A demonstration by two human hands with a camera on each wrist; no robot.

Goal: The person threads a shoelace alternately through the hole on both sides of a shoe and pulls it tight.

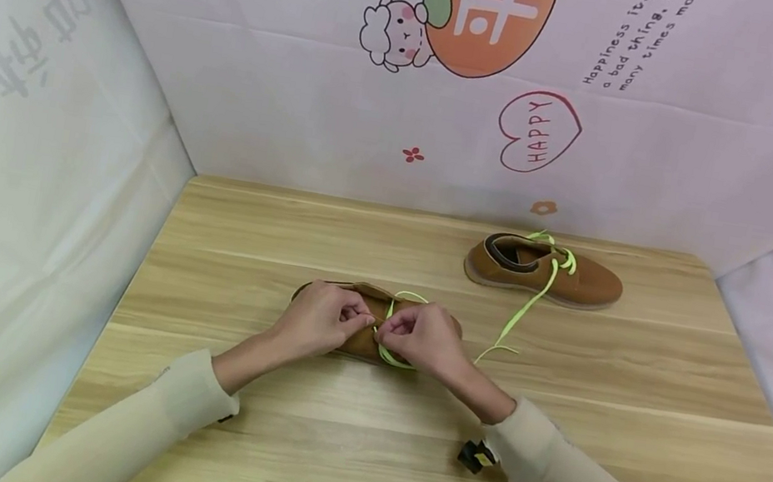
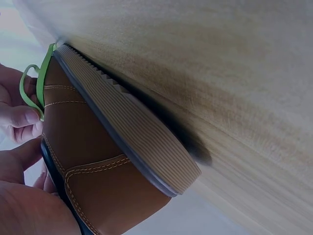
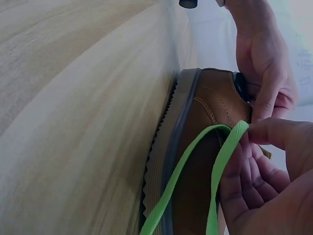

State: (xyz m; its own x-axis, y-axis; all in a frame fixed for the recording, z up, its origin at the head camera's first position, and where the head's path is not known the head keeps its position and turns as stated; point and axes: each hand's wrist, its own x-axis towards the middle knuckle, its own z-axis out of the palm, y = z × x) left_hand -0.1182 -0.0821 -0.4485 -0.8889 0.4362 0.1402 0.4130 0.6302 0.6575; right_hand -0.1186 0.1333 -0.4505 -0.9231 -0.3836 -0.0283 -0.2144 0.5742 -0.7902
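Note:
A brown leather shoe with a ribbed pale sole stands on the table, its toe to the right. My left hand is at the shoe's opening, thumb and fingers pinching the edge of the upper by the eyelets. Just right of it, my right hand pinches a flat neon-green shoelace between thumb and forefinger, close to the upper. The lace loops down over the shoe's side in the right wrist view. The fingertips of both hands nearly meet; the eyelets are mostly hidden behind them.
A second brown shoe with green laces stands at the back right, one lace end trailing toward the front shoe. The wooden table meets a white printed cloth behind. A small black device sits by the right cuff.

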